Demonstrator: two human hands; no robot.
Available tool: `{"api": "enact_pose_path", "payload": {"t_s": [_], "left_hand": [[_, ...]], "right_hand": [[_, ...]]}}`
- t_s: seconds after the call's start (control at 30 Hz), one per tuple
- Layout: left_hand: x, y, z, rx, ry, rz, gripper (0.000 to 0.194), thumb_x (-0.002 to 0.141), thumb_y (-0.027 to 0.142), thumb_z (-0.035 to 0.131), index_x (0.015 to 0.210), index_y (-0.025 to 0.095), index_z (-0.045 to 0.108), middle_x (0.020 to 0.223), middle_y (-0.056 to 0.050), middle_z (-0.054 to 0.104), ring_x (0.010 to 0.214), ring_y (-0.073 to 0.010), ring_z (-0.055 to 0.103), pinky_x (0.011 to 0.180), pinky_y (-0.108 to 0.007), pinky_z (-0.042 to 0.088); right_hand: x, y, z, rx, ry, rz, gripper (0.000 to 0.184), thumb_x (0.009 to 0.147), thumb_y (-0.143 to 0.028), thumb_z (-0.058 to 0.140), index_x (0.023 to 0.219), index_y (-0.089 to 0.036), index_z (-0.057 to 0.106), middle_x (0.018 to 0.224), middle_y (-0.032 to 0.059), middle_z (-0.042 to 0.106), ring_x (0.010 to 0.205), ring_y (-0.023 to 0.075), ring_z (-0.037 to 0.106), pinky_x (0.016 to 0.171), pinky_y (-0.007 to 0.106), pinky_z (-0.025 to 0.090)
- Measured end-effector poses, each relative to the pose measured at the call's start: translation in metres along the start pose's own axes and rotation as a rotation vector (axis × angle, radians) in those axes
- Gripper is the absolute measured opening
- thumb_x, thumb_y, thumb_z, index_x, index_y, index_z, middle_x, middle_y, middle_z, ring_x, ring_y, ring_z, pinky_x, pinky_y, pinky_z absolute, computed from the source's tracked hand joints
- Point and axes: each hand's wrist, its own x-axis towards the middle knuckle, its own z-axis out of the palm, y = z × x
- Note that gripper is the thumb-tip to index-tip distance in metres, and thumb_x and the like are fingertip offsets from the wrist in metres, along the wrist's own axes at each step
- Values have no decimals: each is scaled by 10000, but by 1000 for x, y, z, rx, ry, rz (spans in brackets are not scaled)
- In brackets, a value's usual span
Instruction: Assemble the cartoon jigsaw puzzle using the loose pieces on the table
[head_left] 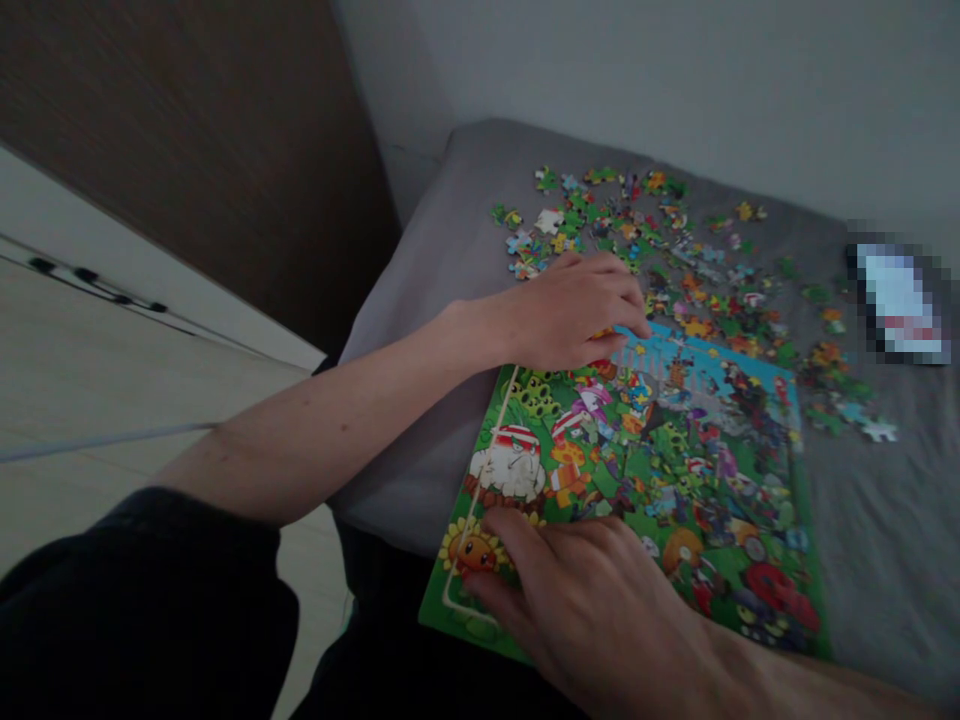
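A colourful cartoon jigsaw board [675, 470] lies on a grey cushion. My left hand [574, 310] rests at the board's far left corner, fingers curled down and pressing on pieces there. My right hand [592, 600] lies flat on the board's near left corner, fingers spread next to a sunflower figure. Several loose puzzle pieces [637, 235] are scattered beyond the board, just past my left hand.
The grey cushion [442, 300] fills the right half of the view, against a pale wall. A blurred white object [900, 300] lies at its right edge. To the left are a dark wooden panel [202, 150] and pale floor. More stray pieces [847, 400] lie right of the board.
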Motion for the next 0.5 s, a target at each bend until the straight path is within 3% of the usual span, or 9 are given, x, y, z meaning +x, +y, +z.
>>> {"api": "enact_pose_path", "payload": {"t_s": [0.3,0.5], "left_hand": [[0,3,-4,41,-16,-1,302,1001,273,481,1236,273,670,1313,-47,640,1317,-256,453,1077,-449,336],[-1,1,-1,-34,32,5,303,971,261,498,1205,304,685,1292,-31,650,1307,-268,452,1061,-467,319]], "right_hand": [[0,11,-3,-20,-9,50,415,853,-442,727,1132,-155,616,607,-5,713,472,205,681,417,287,378],[-2,17,-6,-25,-50,24,372,875,-420,715,1129,-162,628,677,10,740,524,199,697,444,286,402]]}}
